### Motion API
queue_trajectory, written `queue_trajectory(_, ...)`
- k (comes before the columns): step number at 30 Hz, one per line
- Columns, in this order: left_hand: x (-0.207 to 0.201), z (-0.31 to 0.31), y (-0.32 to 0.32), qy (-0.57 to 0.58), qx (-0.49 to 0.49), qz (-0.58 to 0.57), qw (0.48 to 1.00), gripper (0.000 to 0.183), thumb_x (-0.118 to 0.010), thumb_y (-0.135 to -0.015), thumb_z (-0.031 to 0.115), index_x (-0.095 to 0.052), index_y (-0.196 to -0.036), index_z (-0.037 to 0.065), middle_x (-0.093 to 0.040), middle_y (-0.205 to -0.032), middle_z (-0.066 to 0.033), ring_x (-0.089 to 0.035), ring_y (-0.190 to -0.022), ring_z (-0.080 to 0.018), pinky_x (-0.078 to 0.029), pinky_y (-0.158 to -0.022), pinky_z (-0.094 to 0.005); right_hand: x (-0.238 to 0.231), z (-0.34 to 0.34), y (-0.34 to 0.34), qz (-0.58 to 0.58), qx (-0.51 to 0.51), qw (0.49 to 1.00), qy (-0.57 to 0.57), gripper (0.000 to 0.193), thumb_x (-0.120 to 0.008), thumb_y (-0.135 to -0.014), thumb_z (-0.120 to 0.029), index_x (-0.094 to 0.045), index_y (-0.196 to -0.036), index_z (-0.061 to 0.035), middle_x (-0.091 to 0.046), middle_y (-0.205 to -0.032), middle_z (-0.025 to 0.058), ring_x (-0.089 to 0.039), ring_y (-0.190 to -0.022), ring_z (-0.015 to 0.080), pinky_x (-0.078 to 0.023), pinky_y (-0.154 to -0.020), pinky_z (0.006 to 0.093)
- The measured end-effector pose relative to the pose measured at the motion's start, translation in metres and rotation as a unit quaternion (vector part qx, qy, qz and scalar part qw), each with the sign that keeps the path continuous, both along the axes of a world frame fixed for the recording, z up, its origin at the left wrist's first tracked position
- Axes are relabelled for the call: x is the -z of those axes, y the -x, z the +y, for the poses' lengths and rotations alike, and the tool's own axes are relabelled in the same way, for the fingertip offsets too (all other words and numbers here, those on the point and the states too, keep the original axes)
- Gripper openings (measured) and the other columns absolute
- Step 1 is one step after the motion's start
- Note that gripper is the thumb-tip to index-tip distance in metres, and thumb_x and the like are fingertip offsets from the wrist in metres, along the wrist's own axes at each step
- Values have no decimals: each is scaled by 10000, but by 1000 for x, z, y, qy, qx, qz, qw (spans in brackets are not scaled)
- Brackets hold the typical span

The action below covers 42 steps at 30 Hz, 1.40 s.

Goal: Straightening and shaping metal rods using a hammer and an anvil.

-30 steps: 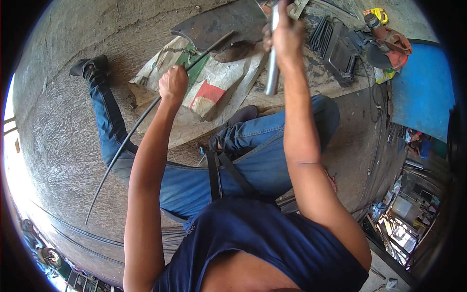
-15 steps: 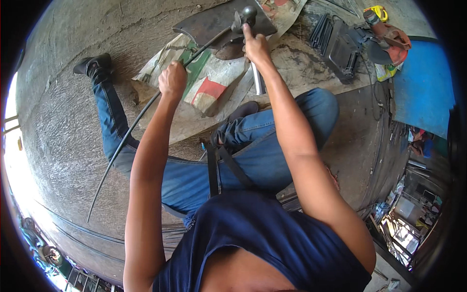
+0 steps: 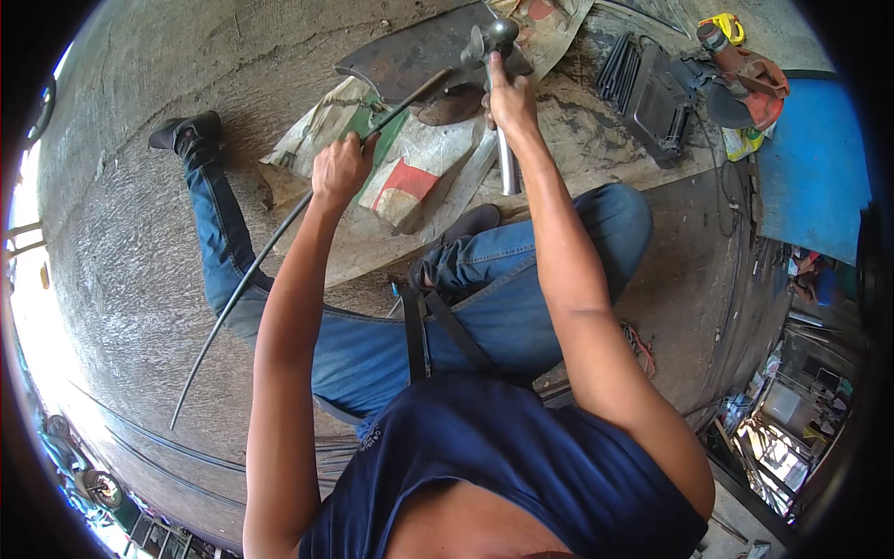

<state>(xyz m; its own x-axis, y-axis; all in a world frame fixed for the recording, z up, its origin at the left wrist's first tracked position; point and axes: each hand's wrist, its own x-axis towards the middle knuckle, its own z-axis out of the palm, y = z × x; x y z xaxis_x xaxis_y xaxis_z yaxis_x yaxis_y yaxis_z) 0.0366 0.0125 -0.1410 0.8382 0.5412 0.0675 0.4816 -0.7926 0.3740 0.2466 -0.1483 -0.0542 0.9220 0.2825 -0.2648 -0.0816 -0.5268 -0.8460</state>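
A patterned sack (image 3: 410,163) lies beyond the person's legs, a dark metal plate (image 3: 400,61) at its far side. The long rod (image 3: 270,245) runs from near left to far right, ending over the plate. Just right of its tip is the hammer (image 3: 507,163), its handle grasped by the right hand (image 3: 511,104). The left hand (image 3: 341,170) clenches the rod.
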Motion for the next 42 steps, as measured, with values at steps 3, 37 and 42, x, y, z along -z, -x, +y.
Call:
queue_trajectory(3, -1, 0, -4, -2, 2, -8, 1000, 520, -491, -966, 489, -581, -757, 21, -640, -660, -230, -654, -656, -421, -519, -590, -500, 5, 2, 0, -35, -30, 997, 60, 743, -450, -939, -632, -616, -664, 38, -630, -594, 164, -670, -612, 312, -521, -649, 440)
queue_trajectory(37, -11, 27, 0, 376, 17, 40, 926, 566, -531, -950, 533, -665, -885, -13, -645, -641, -141, -632, -561, -253, -483, -570, -410, 16, -4, 9, 69, -8, 996, -58, 592, -521, -928, -601, -537, -718, -47, -476, -523, 23, -432, -364, 127, -351, -352, 292)
queue_trajectory(42, 0, 27, -5, 350, 29, 122, 928, 581, -517, -950, 556, -687, -875, 5, -636, -635, -122, -626, -561, -231, -490, -546, -387, 6, -4, 10, 130, 38, 985, -110, 558, -509, -932, -607, -485, -816, -62, -477, -582, 27, -402, -367, 101, -343, -341, 272)
